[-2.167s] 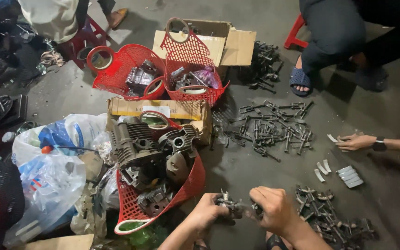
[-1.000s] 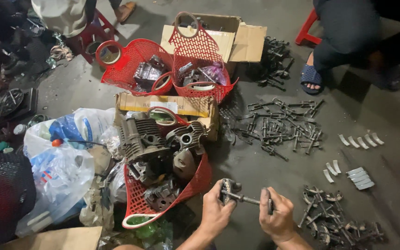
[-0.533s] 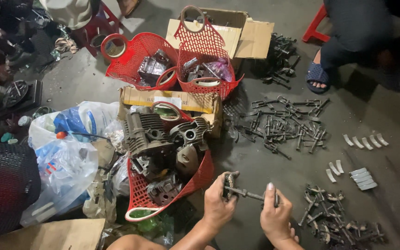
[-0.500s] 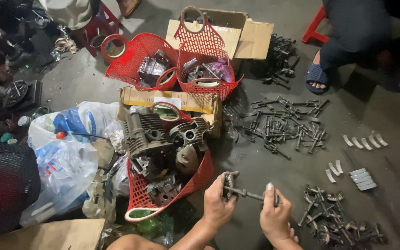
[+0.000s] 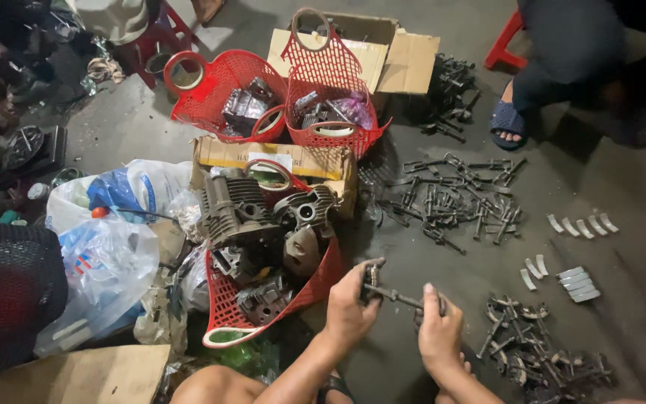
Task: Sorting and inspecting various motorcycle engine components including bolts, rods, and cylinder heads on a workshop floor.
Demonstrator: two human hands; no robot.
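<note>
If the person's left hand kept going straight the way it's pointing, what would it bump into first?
The left hand points up and slightly right, gripping a metal rod part. Straight on is bare floor, then probably the cardboard box or the pile of metal parts; depth is hard to judge.

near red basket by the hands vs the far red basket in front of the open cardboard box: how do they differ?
The near red basket lies tipped toward the floor; the far red basket stands upright with its handle up. The near one holds large finned engine blocks; the far one holds smaller, partly plastic-wrapped parts. The near one lies beside the left hand; the far one is out of arm's way. Both are red plastic mesh with loop handles.
</note>
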